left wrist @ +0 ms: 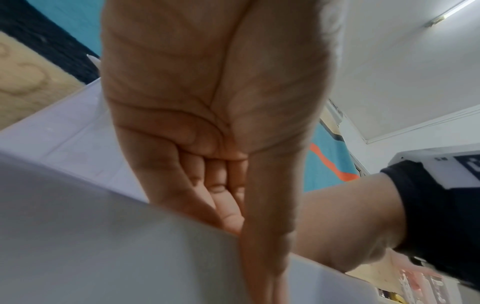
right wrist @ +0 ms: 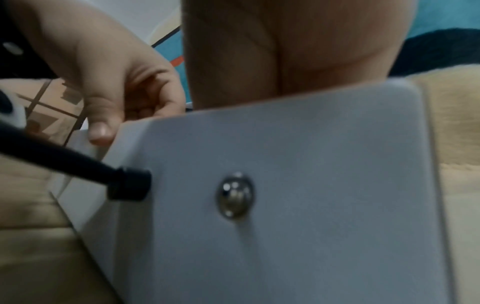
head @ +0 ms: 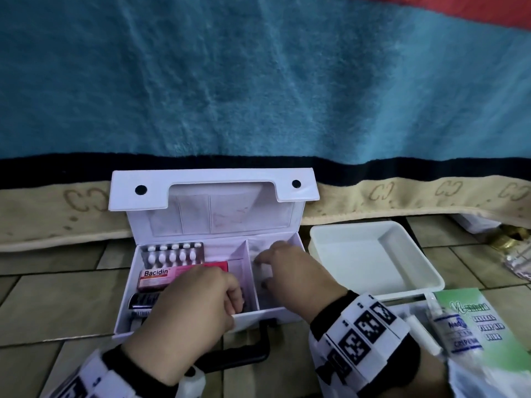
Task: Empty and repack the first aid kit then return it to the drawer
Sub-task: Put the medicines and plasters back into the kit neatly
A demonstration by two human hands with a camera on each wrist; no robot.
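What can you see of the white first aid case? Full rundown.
The white rigid first aid case sits open on the tiled floor, lid upright with two black snap studs and clear inner pockets. A divider splits the base: the left compartment holds a pill blister sheet, a pink Bacidin box and a dark item; the right hand pinches something small and white in the right one. The left hand rests over the front wall. A black carry handle lies in front.
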